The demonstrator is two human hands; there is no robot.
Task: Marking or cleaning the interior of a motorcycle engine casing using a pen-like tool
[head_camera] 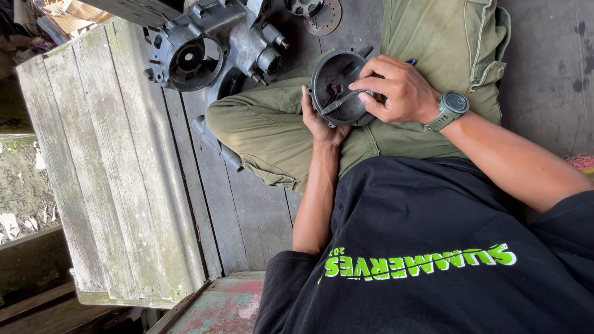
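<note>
Just right of the frame's centre top, the left hand (320, 120) cups a round, dark grey metal engine cover (337, 86) from beneath, fingers closed around its lower rim so its hollow side faces the camera. The right hand (396, 89), wearing a grey-green wristwatch (451, 108), rests on the cover's right edge and pinches a thin metal tool (340, 102) whose tip lies inside the hollow. Both hands hover over the person's olive-green trousers (284, 124), legs folded on the weathered wooden plank floor (124, 173). In the upper left of the frame, a large grey cast-metal engine casing (210, 46) with a round opening sits on the planks, well apart from the hands.
</note>
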